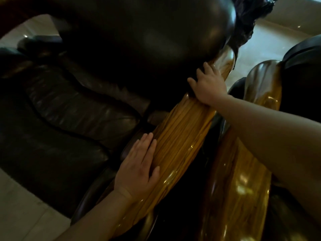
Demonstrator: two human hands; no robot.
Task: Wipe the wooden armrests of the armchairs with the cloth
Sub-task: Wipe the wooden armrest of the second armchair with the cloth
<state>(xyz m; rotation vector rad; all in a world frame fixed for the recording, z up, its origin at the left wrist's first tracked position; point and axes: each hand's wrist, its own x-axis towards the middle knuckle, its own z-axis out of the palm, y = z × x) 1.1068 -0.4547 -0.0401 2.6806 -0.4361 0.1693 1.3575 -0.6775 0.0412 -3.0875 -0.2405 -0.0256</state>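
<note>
A glossy golden wooden armrest [182, 136] runs from the bottom centre up to the backrest of a dark leather armchair [69, 110]. My left hand [139, 171] lies flat and open on the armrest's near left side, holding nothing. At the far end of the armrest, where the wood meets the backrest, my right hand [207, 84] presses down. A dark cloth [192, 87] shows under its fingers, mostly hidden and hard to tell from the dark leather.
A second glossy wooden armrest [260, 171] lies close on the right, belonging to another dark armchair [305, 70]. A crumpled black bag [251, 16] sits behind the backrest. Light floor tiles [22, 214] show at the lower left and upper right.
</note>
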